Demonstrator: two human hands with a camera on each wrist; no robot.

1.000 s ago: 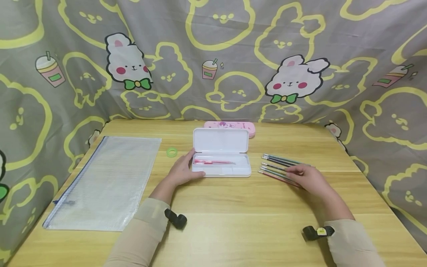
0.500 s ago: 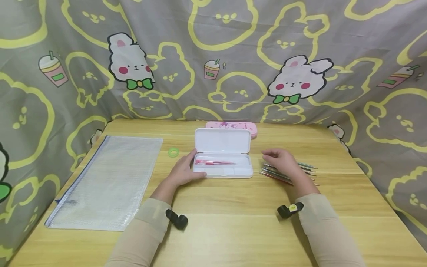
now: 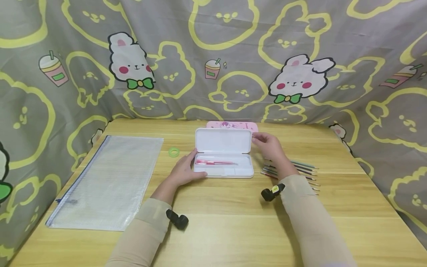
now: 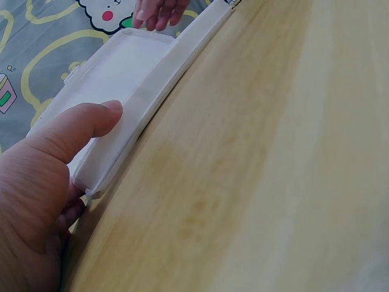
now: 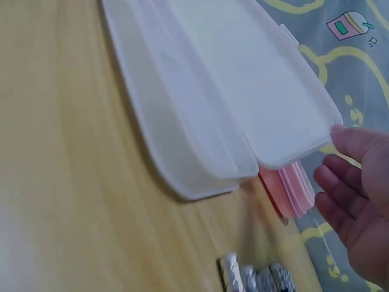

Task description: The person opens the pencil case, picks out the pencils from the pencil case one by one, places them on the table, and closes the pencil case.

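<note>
A white pencil case (image 3: 224, 170) stands on the table with its lid (image 3: 223, 140) raised. Red, slim pens (image 3: 215, 162) lie in its tray. My left hand (image 3: 184, 170) holds the case's left end, thumb over the front wall and fingers round the side, as the left wrist view also shows. At the raised lid's right edge is my right hand (image 3: 268, 145); in the right wrist view its thumb tip (image 5: 340, 135) meets the lid's upper corner while the other fingers are loosely bent beside it. Several pencils (image 3: 305, 170) lie right of the case, partly hidden under the right forearm.
Behind the lid lies a pink printed case (image 3: 233, 125), partly covered by it. A green tape ring (image 3: 174, 152) sits left of the white case. A clear mesh zip bag (image 3: 106, 181) lies flat at the left. Patterned cloth (image 3: 180, 66) hangs along the table's back.
My right hand has left the pencils and moved left and back to the raised lid's right edge. The left hand stays on the pencil case.
</note>
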